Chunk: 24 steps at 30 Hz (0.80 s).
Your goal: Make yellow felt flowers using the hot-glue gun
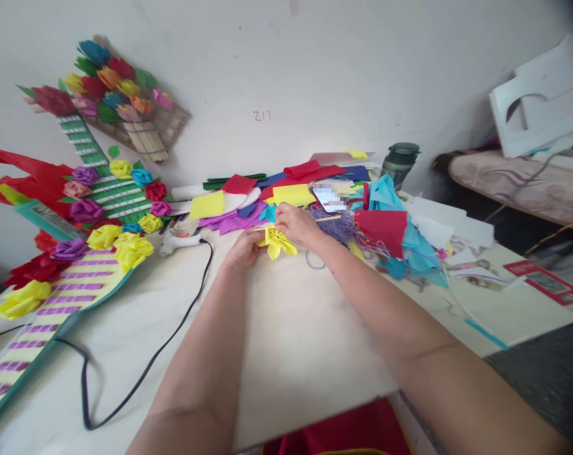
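Note:
Over the middle of the table, my left hand (246,250) is closed on the edge of a yellow crafted flower (278,242), whose folded petals hang between my hands. My right hand (295,225) is pinched above the flower, with a thin wooden stick (330,218) held in it and poking out to the right. The stick's other end is hidden by my fingers. Just behind my hands lie purple sheets (236,220) and a yellow sheet (293,194).
A glue gun (179,242) with a black cord (182,341) lies left of my hands. Flower-covered striped panels (63,297) fill the left side. Purple yarn (336,222), a phone (331,198), red sheet (383,231) and green bottle (400,163) stand or lie behind right.

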Motion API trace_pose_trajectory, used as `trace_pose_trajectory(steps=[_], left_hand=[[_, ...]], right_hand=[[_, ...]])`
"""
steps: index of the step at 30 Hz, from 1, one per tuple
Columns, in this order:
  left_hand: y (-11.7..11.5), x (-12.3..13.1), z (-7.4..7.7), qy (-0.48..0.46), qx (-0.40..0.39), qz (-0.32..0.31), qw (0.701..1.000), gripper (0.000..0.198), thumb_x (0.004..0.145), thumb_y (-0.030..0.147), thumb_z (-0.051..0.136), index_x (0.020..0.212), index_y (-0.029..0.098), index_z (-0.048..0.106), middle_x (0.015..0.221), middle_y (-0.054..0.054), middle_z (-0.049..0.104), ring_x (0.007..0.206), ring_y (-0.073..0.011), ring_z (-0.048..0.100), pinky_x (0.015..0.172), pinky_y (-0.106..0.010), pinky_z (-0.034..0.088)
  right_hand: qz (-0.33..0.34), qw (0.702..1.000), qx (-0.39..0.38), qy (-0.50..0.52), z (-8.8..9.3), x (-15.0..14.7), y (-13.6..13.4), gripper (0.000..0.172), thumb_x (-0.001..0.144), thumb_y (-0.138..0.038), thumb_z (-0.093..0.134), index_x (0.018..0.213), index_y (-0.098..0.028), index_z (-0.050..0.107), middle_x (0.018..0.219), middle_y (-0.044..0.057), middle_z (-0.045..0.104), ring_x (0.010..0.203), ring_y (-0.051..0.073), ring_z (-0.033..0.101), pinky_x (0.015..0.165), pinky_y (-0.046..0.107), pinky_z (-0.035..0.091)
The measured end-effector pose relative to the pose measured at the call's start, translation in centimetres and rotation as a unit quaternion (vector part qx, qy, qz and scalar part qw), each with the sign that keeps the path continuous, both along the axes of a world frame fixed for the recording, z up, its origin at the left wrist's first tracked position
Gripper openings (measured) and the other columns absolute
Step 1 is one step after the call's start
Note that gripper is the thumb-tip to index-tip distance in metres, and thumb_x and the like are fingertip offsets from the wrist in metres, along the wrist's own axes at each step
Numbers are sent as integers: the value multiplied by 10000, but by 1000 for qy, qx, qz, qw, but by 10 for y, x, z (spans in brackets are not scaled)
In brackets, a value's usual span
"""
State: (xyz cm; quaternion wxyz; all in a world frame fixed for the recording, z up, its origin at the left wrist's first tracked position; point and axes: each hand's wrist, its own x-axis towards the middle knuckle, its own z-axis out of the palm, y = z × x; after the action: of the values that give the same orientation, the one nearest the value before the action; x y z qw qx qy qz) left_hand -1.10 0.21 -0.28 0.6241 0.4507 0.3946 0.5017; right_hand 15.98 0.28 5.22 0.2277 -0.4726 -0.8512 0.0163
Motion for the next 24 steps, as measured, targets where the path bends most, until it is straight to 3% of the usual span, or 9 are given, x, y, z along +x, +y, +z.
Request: trace_pose_trajectory(steps=[8,14,19,24], left_hand=[[0,0,0,9,-3,23,1000,263,500,186,712,756,135,684,800,-85,734,878,-284,713,698,-361,603],[0,-1,-1,-6,2,15,1000,258,483,202,692,732,138,685,807,-102,738,908,-307,706,727,-381,603],[2,-1,-1,-33,-18,28,999,197,568,287,697,718,161,670,781,-95,733,846,-277,708,644,-341,591],[0,1,0,7,-5,33,999,270,613,363,774,762,160,679,759,-57,721,810,-235,704,591,-277,554]], right_hand=[[2,1000,-1,22,1,0,-1,205,897,-198,549,837,-205,745,1143,46,672,916,168,603,665,278,357],[8,999,0,34,-3,0,4,189,889,-209,580,821,-207,756,1122,40,673,896,163,600,675,280,367],[7,1000,1,29,-4,1,6,169,878,-223,601,825,-210,761,1115,36,678,916,165,606,682,279,374],[7,1000,-11,15,-2,0,5,176,877,-230,595,839,-218,766,1129,35,673,928,165,612,686,281,381]])
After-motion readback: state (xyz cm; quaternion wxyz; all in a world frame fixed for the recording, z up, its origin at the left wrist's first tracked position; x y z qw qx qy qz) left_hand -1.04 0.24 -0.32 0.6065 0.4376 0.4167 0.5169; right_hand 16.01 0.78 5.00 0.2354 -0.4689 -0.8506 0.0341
